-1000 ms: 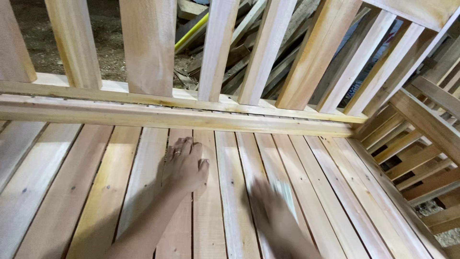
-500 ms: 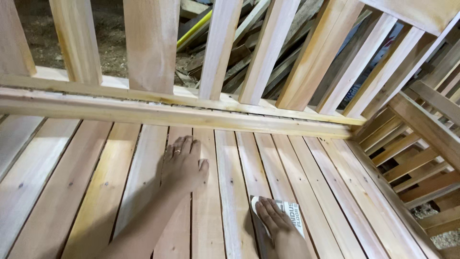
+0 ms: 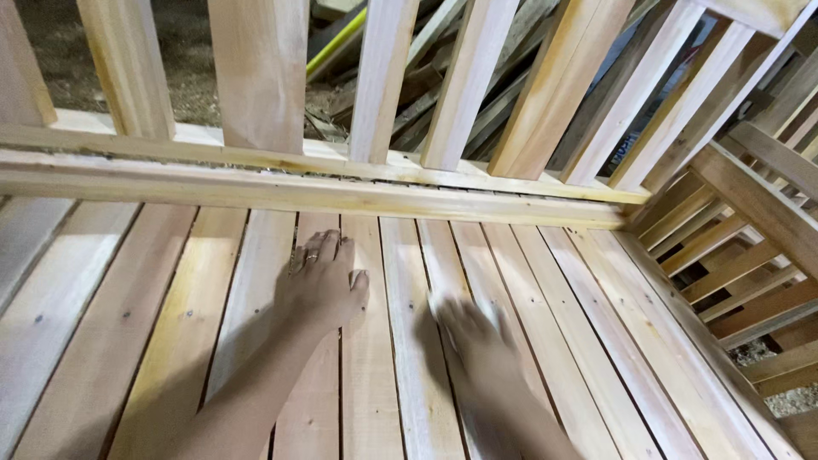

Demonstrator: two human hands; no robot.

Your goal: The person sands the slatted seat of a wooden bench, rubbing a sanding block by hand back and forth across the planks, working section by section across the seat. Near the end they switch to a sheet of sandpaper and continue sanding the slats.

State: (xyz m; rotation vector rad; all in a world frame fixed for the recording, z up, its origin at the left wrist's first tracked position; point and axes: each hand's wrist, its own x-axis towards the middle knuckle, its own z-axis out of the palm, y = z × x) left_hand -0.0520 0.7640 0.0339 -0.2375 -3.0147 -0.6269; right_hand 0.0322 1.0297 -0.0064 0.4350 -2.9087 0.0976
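A: First entry, the largest: we list a slatted seat of pale wooden boards, filling most of the view and running away from us.

B: Next we log the back rail, a long beam across the far ends of the slats, with upright back slats rising from it. At right, an armrest frame of the same wood.

A: Beyond the uprights we note a heap of loose timber on the ground.

B: Then our left hand: palm down, flat on the seat slats just short of the rail, fingers slightly spread, gripping nothing.

A: Our right hand: also on the slats, beside the left and nearer us, heavily blurred. We cannot tell how its fingers lie or whether anything is under them.

B: Smallest: a ring on a left finger.
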